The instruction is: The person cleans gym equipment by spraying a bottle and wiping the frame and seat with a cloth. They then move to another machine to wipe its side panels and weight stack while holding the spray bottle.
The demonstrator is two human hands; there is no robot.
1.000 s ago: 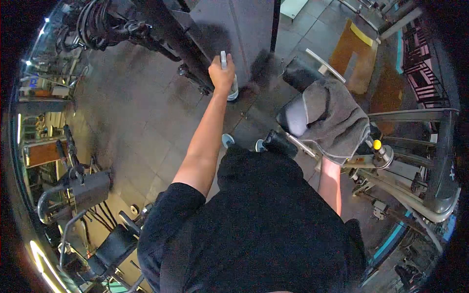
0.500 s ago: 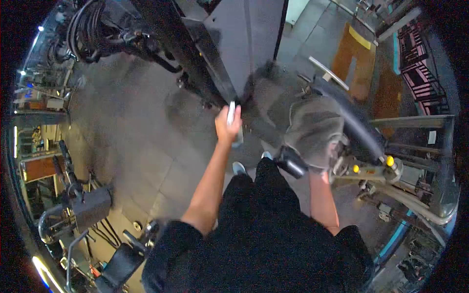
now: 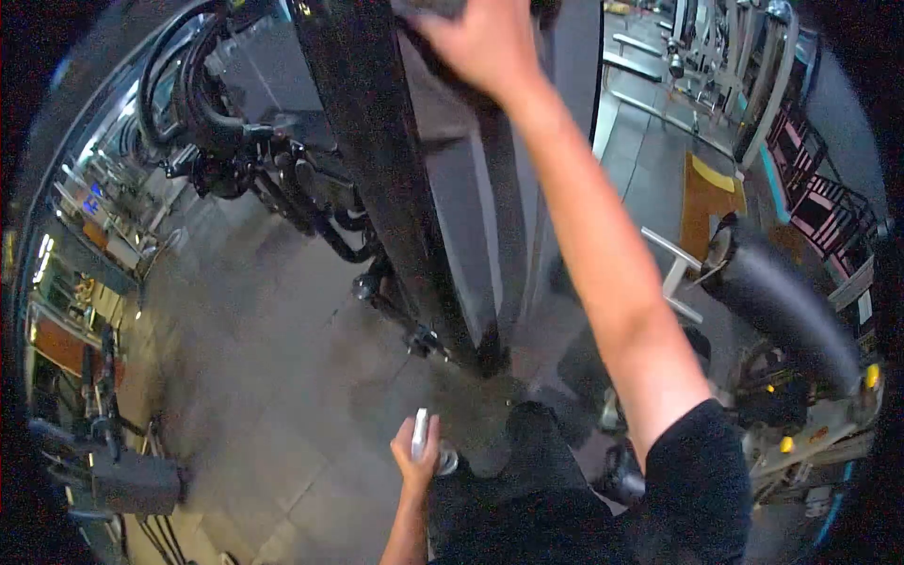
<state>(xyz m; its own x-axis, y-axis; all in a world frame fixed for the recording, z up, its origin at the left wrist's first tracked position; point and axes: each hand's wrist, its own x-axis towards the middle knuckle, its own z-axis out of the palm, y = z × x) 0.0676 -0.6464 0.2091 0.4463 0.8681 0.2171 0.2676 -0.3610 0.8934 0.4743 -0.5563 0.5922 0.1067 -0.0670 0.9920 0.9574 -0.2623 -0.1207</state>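
My left hand (image 3: 412, 454) is low in the middle of the view, closed around a spray bottle with a white trigger head (image 3: 421, 433) and a clear body (image 3: 447, 461). My right arm stretches up and forward, and my right hand (image 3: 490, 42) is at the top edge against the tall machine's upright panel. Its thumb points left, and the other fingers are partly cut off by the frame. A blurred grey cloth (image 3: 444, 108) appears to hang under the palm, pressed to the panel. The machine's black post (image 3: 367, 122) stands just left of it.
Black cables and handles (image 3: 202, 104) hang on the machine's left side. A black padded roller (image 3: 782, 297) and a metal frame with yellow knobs (image 3: 786, 444) stand at right. More gym equipment (image 3: 137, 480) is at lower left on the grey tiled floor (image 3: 254, 358).
My right hand has left the padded machine at right and risen to the tall panel. My left hand, still gripping the spray bottle, now appears lower in view. The view has tilted up.
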